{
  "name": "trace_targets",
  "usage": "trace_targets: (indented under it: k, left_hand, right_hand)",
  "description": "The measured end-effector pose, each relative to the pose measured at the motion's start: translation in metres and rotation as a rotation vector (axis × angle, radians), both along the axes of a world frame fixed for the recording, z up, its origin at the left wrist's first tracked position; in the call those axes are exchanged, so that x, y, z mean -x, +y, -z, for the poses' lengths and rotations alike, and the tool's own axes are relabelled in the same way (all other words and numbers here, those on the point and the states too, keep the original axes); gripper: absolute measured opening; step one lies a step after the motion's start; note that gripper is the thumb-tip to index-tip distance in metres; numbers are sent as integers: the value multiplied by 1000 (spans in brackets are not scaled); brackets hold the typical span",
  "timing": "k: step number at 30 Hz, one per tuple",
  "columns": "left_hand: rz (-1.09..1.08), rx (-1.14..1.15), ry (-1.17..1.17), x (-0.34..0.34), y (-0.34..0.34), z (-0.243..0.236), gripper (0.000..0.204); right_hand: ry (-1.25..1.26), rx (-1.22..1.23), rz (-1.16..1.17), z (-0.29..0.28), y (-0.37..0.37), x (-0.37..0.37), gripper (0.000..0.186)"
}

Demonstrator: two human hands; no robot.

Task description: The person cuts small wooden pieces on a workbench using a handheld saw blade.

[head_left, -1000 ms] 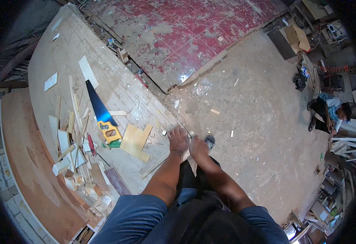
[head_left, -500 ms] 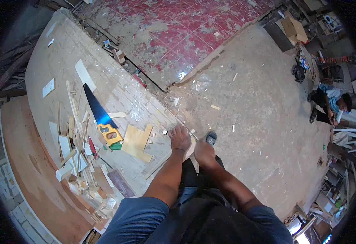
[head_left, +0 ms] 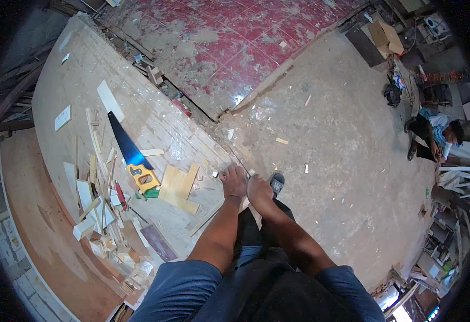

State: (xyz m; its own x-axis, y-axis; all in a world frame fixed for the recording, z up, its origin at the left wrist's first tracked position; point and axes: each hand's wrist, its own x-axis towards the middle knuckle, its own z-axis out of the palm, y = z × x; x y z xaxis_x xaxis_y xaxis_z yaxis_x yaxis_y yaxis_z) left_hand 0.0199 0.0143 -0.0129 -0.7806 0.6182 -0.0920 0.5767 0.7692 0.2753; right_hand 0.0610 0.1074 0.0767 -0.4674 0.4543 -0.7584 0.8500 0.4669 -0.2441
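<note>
My left hand (head_left: 234,182) presses down at the edge of the wooden worktable, its fingers bent over a pale piece of wood (head_left: 244,203) that is mostly hidden. Right beside it my right hand (head_left: 259,190) is closed around the handle of a thin tool, whose narrow dark end (head_left: 248,173) shows just past the knuckles; its kind cannot be made out. A small white block (head_left: 215,174) lies by my left fingers. Farther left are pale flat boards (head_left: 178,188) and a handsaw (head_left: 129,145) with a yellow handle.
Offcuts and strips of wood (head_left: 103,214) are heaped on the left of the table, with a red-handled tool (head_left: 121,196) among them. My shoe (head_left: 277,182) stands on the concrete floor. A person (head_left: 436,137) sits at the far right, near a cardboard box (head_left: 385,37).
My right hand has moved up and left, from a little away to right against my left hand, and less of the thin tool shows. My left hand stays in place.
</note>
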Motion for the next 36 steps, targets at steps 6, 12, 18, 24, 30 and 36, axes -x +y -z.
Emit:
trace_targets:
  k: [6, 12, 18, 24, 30, 36]
  left_hand:
    - [-38, 81, -56, 3, -12, -16, 29]
    - [-30, 52, -66, -4, -7, -5, 34]
    - [-46, 36, -49, -4, -10, -11, 32]
    - [-39, 25, -7, -3, -6, -10, 31]
    - [-27, -7, 59, -2, -13, -7, 30]
    - [-17, 52, 27, -5, 1, -14, 29]
  right_hand:
    - [-23, 6, -179, -42, -5, -18, 33]
    - [-14, 66, -37, -3, 4, -19, 30]
    - [-12, 42, -51, -16, -7, -16, 34]
    - [66, -43, -95, -15, -9, -23, 31]
    - [41, -109, -135, -53, -17, -37, 26]
    - [-109, -344, -191, -21, 1, -51, 22]
